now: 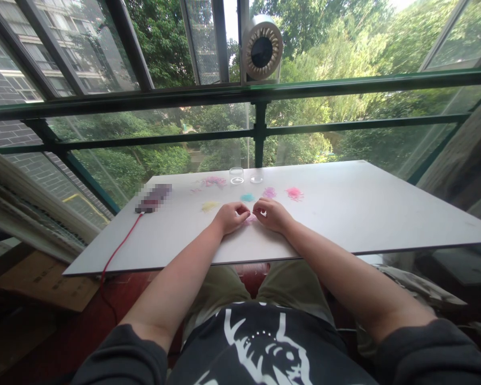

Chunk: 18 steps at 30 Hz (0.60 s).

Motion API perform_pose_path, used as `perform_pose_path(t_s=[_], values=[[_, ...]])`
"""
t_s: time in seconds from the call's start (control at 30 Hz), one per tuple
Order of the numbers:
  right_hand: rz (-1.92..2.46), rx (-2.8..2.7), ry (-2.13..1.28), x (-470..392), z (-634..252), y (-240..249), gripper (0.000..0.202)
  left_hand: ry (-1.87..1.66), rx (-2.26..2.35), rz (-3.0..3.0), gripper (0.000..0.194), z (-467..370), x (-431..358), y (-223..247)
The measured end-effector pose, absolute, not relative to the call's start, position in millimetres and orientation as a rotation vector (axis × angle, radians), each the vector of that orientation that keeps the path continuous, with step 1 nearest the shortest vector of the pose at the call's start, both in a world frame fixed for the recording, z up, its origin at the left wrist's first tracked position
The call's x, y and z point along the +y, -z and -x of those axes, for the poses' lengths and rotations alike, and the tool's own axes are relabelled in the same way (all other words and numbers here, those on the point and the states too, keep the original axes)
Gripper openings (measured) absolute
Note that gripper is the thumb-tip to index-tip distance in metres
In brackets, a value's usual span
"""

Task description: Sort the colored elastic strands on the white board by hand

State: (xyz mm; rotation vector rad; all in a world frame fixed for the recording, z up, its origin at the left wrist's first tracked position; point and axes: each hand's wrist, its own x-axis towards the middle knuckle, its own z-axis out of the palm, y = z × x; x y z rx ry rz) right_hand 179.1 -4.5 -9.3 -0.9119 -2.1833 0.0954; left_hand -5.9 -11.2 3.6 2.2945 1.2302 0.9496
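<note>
My left hand (231, 217) and my right hand (274, 215) rest near the table's front edge, fingertips almost meeting. Each has thumb and forefinger pinched together; whatever lies between them is too small to make out. Below and between the hands is a light pink patch of thin, thread-like pieces (249, 220). Similar small heaps lie beyond: a yellow heap (209, 206) to the left, a teal heap (247, 197) just ahead, a purple heap (269, 191) behind my right hand, and a bright pink heap (294, 193) to its right.
A larger pinkish heap (214, 182) lies toward the back, beside a clear round container (237, 176) and a clear shallow disc (256, 179). On the white table (369, 214), a blurred-out device (154, 198) with a red cable (122, 241) sits left. Windows and a green rail (208, 94) stand behind.
</note>
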Motion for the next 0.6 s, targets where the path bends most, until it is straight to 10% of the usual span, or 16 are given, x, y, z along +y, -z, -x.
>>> perform_pose_path(t_s=[0.6], values=[[0.908, -2.151, -0.128, -4.9, -179.9, 7.9, 0.008, -0.954, 1.281, -2.284, 0.018, 7.6, -8.3, -1.9]])
